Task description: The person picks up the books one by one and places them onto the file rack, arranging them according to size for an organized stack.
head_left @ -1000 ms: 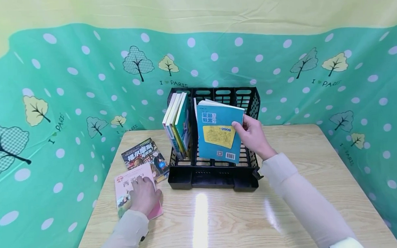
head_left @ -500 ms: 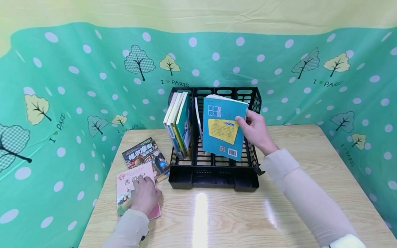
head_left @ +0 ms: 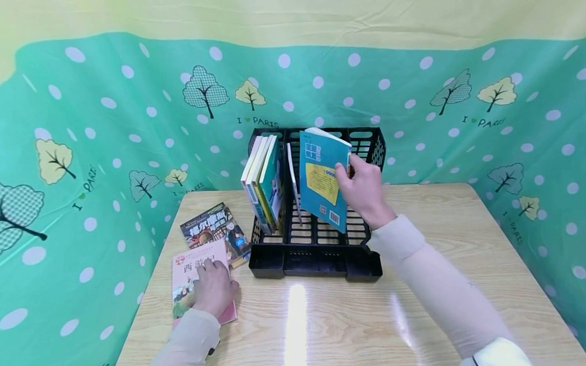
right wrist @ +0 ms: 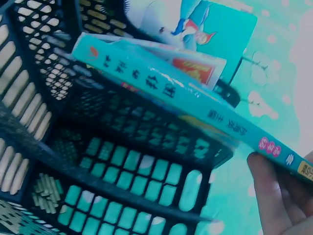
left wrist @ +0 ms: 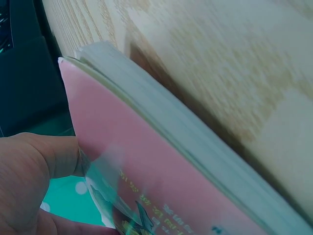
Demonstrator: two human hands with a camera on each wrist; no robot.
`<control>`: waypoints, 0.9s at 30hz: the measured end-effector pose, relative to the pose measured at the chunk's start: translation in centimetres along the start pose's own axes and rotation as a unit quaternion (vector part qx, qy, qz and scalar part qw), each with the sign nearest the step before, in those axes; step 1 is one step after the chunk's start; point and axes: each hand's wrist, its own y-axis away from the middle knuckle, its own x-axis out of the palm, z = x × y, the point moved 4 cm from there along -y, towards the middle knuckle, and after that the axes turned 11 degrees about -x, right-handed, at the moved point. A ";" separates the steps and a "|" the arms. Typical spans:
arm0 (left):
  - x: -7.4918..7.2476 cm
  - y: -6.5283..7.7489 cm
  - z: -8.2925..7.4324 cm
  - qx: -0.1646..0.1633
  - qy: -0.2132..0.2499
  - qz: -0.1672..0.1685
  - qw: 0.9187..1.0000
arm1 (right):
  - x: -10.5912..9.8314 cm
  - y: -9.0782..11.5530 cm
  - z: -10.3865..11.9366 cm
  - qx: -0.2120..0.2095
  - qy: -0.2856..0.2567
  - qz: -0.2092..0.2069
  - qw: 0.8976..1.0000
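My right hand (head_left: 366,194) pinches a blue book (head_left: 313,198) by its right edge, thumb on the back cover, which bears a yellow panel. The book stands tilted over the black book rack (head_left: 315,265); its spine (right wrist: 171,93) shows in the right wrist view. A thin book (head_left: 293,175) leans just left of it. At the left, my left hand (head_left: 213,288) holds a pink book (head_left: 199,261) on the table, fingers bent over the cover and thumb (left wrist: 61,155) at its edge. Partly beneath this lies a dark-covered book (head_left: 214,229).
Several upright books (head_left: 264,184) fill the rack's left compartment. Slotted dividers (right wrist: 146,152) separate its compartments. A wooden table (head_left: 346,321) carries everything, and a green dotted cloth (head_left: 416,103) hangs behind and at both sides.
My right hand and the blue book first shifted right, then back left and slightly up, the book turning more edge-on. The thin book became visible beside it. The pink book shifted slightly under my left hand.
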 end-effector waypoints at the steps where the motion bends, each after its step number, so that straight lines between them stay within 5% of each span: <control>1: 0.0 0.0 0.0 0.000 0.001 -0.001 1.000 | 0.2 -0.2 0.4 -0.010 0.011 -0.001 1.000; 20: -0.3 0.0 -0.2 0.008 0.004 0.005 1.000 | 4.3 -2.9 3.3 -0.089 0.120 -0.010 0.989; 27: -0.7 0.2 -0.1 -0.022 0.030 0.039 0.999 | 5.9 -2.9 3.1 -0.073 0.124 -0.013 0.990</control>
